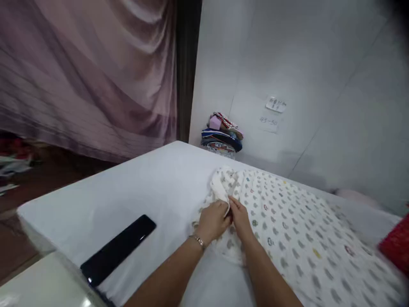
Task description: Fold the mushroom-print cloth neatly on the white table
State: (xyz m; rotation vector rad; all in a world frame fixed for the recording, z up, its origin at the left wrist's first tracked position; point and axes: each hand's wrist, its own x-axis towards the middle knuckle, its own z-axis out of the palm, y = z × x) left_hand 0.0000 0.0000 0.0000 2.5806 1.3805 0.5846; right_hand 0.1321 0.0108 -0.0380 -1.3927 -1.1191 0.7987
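A white cloth (287, 230) printed with small grey shapes and a few coloured figures lies spread over the right part of the white table. Its left end is bunched up and folded over. There my left hand (213, 218), with a metal bracelet at the wrist, is closed on the cloth's edge. Right beside it, my right hand (240, 217) pinches the same bunched part, fingers pressed together. The fingertips of both hands are partly hidden in the folds.
A long black flat object (118, 249) lies on the white table (153, 183) at left. Folded textiles (222, 134) are stacked by the wall beyond the far edge. Handwritten paper notes (275, 104) hang above. Something red (398, 243) is at far right; a pink curtain (105, 76) hangs behind.
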